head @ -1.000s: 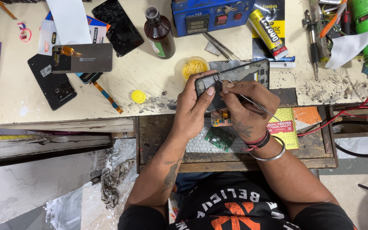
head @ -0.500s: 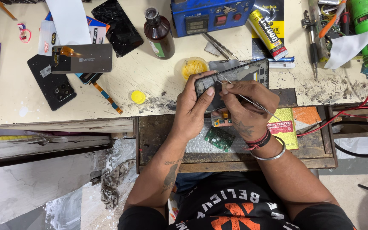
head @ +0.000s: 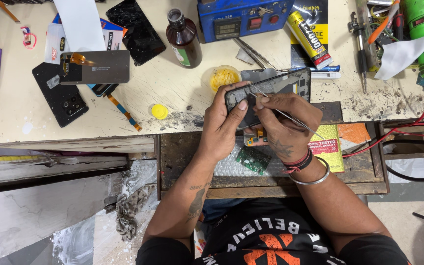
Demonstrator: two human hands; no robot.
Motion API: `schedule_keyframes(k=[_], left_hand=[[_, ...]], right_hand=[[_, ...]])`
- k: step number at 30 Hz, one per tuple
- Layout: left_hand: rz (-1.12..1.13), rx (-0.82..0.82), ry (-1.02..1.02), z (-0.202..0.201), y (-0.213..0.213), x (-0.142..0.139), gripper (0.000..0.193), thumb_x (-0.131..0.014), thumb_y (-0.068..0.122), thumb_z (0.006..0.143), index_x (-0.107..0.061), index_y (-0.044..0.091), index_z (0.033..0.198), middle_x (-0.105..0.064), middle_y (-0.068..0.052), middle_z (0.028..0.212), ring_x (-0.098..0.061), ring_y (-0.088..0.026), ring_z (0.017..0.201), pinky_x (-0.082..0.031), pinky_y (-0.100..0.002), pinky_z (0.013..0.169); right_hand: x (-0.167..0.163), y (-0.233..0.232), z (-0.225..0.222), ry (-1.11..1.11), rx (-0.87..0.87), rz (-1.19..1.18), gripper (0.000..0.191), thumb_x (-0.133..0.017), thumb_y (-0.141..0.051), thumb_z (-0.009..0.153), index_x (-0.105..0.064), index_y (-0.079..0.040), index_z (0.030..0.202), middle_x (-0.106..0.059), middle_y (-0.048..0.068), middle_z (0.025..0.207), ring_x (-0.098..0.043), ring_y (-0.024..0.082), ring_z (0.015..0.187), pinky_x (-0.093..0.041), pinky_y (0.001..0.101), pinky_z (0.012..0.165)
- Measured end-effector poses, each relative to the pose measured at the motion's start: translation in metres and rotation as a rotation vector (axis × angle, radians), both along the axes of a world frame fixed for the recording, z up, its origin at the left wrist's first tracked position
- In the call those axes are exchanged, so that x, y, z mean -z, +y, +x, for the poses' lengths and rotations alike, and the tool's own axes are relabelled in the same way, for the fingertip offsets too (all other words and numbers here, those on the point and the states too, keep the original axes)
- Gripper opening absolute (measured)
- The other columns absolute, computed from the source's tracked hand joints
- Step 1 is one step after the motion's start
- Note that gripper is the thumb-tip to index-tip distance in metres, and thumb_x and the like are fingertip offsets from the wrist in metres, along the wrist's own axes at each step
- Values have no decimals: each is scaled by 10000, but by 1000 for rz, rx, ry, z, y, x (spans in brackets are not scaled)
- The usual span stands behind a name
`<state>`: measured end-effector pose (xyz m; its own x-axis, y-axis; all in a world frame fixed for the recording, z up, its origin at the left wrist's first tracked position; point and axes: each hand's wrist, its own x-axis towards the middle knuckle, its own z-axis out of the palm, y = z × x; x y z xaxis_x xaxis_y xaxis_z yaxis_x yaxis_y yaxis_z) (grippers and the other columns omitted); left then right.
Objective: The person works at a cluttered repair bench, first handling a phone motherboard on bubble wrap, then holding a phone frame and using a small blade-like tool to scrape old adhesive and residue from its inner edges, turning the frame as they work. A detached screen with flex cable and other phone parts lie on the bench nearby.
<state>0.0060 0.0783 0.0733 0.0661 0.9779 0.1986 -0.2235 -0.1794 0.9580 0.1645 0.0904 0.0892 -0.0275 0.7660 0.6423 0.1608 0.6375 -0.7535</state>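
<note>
My left hand [head: 224,125] grips the near end of an opened dark phone body [head: 276,88], thumb pressed on its inner face. My right hand [head: 285,122] pinches thin metal tweezers [head: 283,114], their tips touching the inside of the phone close to my left thumb. Both hands hover over the front edge of the workbench, above an open wooden drawer [head: 182,157]. In the drawer lie a small green circuit board [head: 253,159] on bubble wrap and a yellow packet [head: 329,147].
On the scratched bench [head: 172,93]: a brown bottle [head: 183,39], a blue power supply box [head: 244,17], a glue tube [head: 310,32], a yellow-filled dish [head: 223,77], a yellow cap [head: 159,111], phone screens and back covers [head: 94,66] at left, tools and a red cable [head: 408,122] at right.
Nothing has visibly changed; both hands stay on the phone with the tweezers in the same spot.
</note>
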Motion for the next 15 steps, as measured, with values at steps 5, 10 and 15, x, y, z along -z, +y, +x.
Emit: schedule_keyframes(k=[5,10,15], left_hand=[[-2,2,3,0,0,-1,381,-557,222,1115,-514,1,1422,-675,-99,1175,-641,-117,1101,-547,-282,984],[26,-11,14,1,0,-1,378,-560,219,1125,-514,-5,1426,-665,-107,1202,-628,-123,1122,-534,-286,1003],[-1,1,3,0,0,-1,388,-549,240,1115,-510,4,1420,-676,-105,1183,-651,-123,1104,-559,-284,978]], right_hand=[[1,0,0,-1,-3,0,163,-809,99,900,-702,35,1006,-737,147,976,-745,178,863,-602,239,727],[2,0,0,26,-20,-33,142,-787,100,916,-704,34,1011,-738,145,973,-752,168,845,-611,235,725],[3,2,0,-15,7,24,151,-807,99,907,-702,34,994,-739,147,965,-738,171,805,-592,241,712]])
